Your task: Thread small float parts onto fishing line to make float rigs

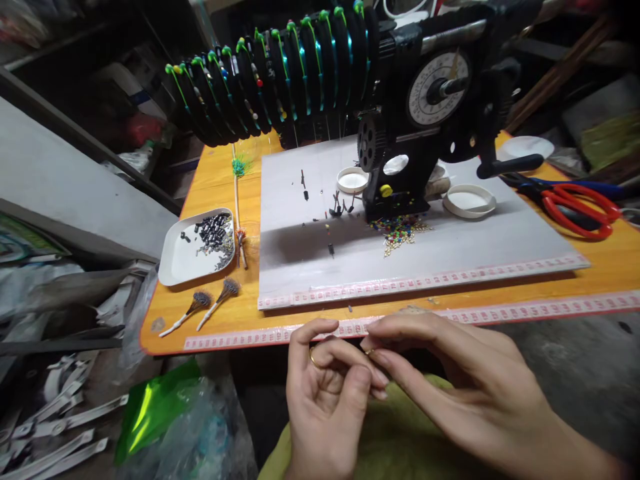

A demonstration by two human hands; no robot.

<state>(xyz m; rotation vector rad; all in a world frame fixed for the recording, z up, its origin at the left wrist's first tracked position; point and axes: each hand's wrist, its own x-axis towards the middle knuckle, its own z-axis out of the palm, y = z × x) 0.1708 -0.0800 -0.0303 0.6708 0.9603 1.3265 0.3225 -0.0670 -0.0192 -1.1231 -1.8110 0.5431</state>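
My right hand [465, 363] holds a tiny gold-coloured metal piece [369, 351] pinched between its thumb and index fingertip. Close beside it, my left hand [327, 400] is curled palm up, with a ring [313, 358] on one finger. Its thumb lies against the bent fingers, and whatever they may hold is hidden. Both hands are in front of the table edge, above a green cloth [400, 440]. Beyond them, a pile of coloured beads and small gold pieces [397, 233] lies on a white board [300, 267].
A black machine [395, 153] with a dial [439, 88] and a row of black spools [280, 87] stands on the board. At left are a white tray [175, 263] of dark tubes and two small brushes [220, 300]. Red-handled scissors [580, 210] lie at right.
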